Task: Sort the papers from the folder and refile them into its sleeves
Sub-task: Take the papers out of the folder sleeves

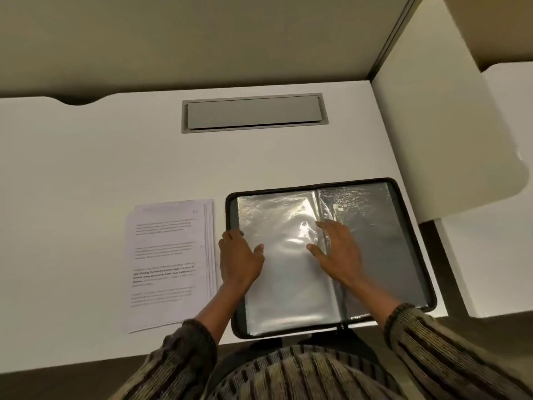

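Observation:
A black folder [415,235] lies open on the white desk, showing clear plastic sleeves [285,284] on both sides of its spine. My left hand [238,259] rests on the folder's left edge, fingers bent over the rim and thumb spread onto the left sleeve. With straight fingers, my right hand [339,251] presses flat on the sleeves at the spine. To the left of the folder, a stack of printed papers [170,264] lies fanned slightly at its right edge, untouched by either hand.
A grey cable hatch [253,114] is set into the desk [86,157] behind the folder. A white partition panel [450,134] rises on the right. The desk's front edge runs just below the folder and papers.

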Motion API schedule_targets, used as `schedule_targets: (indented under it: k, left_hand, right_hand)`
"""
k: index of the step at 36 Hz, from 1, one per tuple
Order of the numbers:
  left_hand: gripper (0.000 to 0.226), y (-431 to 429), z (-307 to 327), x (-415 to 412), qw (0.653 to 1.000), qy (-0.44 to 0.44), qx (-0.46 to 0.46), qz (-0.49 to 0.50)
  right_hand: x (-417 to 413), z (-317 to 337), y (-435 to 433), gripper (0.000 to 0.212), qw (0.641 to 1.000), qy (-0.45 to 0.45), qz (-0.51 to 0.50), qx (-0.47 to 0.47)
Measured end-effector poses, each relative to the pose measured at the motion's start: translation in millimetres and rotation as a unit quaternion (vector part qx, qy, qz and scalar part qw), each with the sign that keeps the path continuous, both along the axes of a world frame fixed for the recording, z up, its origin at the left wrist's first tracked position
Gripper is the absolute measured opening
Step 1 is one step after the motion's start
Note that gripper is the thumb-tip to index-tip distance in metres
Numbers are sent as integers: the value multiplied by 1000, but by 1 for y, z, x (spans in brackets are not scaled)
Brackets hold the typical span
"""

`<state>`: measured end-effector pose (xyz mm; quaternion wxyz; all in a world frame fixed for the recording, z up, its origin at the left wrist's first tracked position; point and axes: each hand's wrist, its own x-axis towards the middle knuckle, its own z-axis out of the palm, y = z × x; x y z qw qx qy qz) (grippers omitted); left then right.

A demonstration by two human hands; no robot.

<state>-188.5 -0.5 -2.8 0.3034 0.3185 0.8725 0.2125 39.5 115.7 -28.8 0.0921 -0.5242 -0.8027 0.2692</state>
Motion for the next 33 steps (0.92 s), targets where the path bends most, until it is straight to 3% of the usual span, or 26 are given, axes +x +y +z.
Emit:
schedule_targets:
  k: [5,9,15,20,25,33]
  left_hand:
    - [81,9,-2,23,997,27,-67,22]
    - [96,16,0,37,990,15,-109,85]
    - [116,35,3,46,969,-29,-169,176]
    - [123,45,4,44,959,-38,-204,192]
    - [120,45,-2,32,955,-39,-217,200]
    - [103,26,-13,24,957,-91,-161,224]
  right_hand:
    - [39,-2,9,91,978,-165,125,-22]
    - [54,-7,8,101,953,-228,197,-27]
    - [58,-12,7,101,945,-243,216,-27]
    - [60,-15,8,99,944,-240,222,-40]
    - [61,-11,7,97,940,-247,229,-44]
    - [61,-9,9,97,936,-253,239,-54]
